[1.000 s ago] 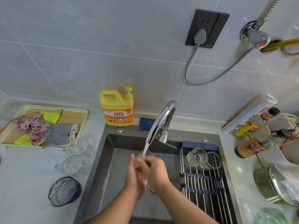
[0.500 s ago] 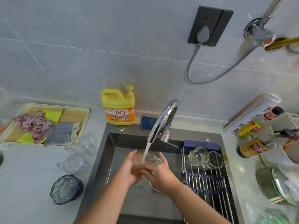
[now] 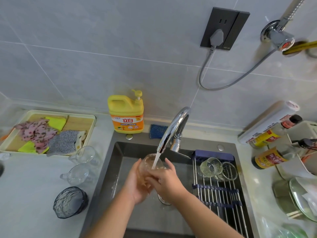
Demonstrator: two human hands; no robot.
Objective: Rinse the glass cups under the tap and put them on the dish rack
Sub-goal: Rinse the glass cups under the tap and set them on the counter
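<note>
While the tap (image 3: 173, 129) is pouring into the cup (image 3: 151, 163), I am wrapping the fingers of my left hand (image 3: 137, 185) and right hand (image 3: 167, 183) round its body, holding its mouth tilted up at the spout, with the rack (image 3: 219, 191) lying nearer my right hand.

A clear glass cup (image 3: 147, 163) sits tilted under the running tap (image 3: 173, 128).
</note>
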